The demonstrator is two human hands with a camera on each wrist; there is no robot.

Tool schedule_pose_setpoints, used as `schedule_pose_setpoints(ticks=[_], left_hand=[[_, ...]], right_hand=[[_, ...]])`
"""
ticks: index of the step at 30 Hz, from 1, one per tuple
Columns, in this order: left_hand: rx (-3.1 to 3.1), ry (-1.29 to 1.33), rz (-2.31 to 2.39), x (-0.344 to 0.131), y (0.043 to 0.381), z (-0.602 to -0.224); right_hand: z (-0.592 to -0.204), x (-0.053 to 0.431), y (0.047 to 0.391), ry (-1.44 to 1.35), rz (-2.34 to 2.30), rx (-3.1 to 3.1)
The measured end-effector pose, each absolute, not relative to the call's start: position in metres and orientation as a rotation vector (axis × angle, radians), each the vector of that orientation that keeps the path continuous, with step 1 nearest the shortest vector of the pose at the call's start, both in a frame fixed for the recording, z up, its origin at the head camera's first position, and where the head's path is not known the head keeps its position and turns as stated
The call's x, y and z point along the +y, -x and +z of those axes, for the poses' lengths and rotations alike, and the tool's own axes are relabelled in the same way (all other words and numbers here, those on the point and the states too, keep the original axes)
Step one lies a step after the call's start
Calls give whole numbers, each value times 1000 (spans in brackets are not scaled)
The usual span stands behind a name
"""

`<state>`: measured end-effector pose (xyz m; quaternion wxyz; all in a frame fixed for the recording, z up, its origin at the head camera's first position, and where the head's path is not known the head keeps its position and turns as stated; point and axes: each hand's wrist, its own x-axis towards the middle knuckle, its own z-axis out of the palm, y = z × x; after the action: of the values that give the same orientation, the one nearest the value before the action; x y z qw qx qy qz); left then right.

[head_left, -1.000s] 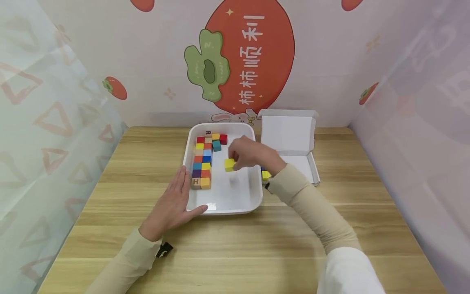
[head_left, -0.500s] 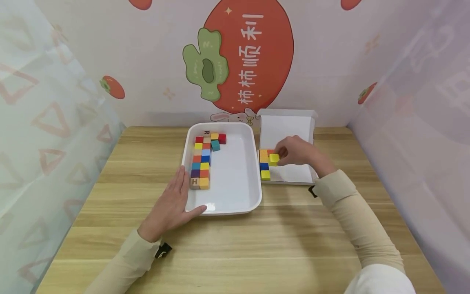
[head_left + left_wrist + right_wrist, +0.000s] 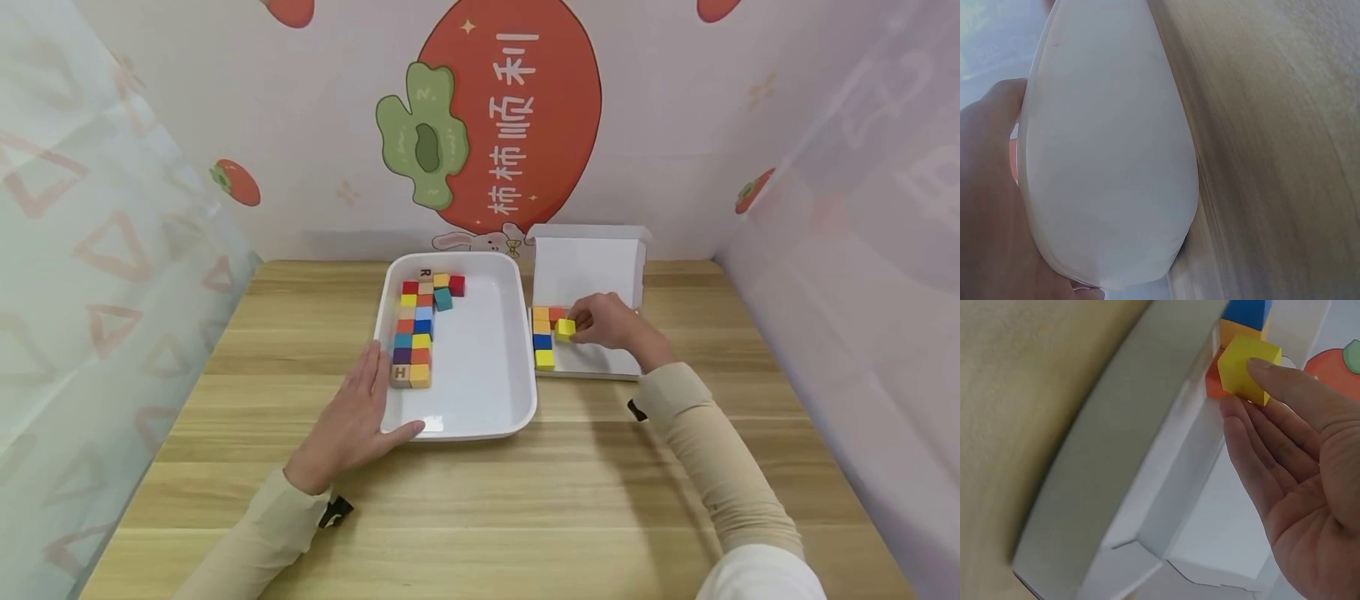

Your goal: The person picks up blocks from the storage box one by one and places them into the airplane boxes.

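My right hand [image 3: 609,321] pinches a yellow cube [image 3: 565,330] between thumb and fingers, low inside the white cardboard box [image 3: 588,271]. In the right wrist view the thumb presses one face of that yellow block [image 3: 1244,365]. Along the box's left side stand orange cubes [image 3: 541,321], a blue cube [image 3: 542,342] and another yellow cube [image 3: 544,360]; a red-orange cube [image 3: 557,314] is behind the held one. My left hand [image 3: 352,417] lies with straight fingers along the left rim of the white tray [image 3: 480,429], its thumb over the front corner.
Inside the tray, several coloured wooden cubes [image 3: 412,333] form two columns at the left. A teal cube [image 3: 443,299] sits askew near a dark red cube [image 3: 457,286] at the back. The box lid stands raised against the wall side. Both containers rest on a wooden table [image 3: 480,517].
My right hand has carried the yellow cube from over the tray rightward into the cardboard box, then lowered slightly toward the front. The left hand has stayed at the tray.
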<state>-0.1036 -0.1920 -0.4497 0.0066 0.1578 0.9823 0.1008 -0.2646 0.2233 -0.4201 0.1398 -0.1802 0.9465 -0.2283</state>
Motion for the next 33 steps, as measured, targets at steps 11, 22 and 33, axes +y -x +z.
schedule_pose_setpoints(ticks=[11,22,33], left_hand=[[3076,-495,294,-190,104,-450],[3078,-501,287,-189,104,-453],[3082,-502,277,-191,104,-451]], right_hand=[[-439,225,265,459,-718,2801],[-436,219,264,443,-675,2838],[-365,173,271,596,-660,2819]])
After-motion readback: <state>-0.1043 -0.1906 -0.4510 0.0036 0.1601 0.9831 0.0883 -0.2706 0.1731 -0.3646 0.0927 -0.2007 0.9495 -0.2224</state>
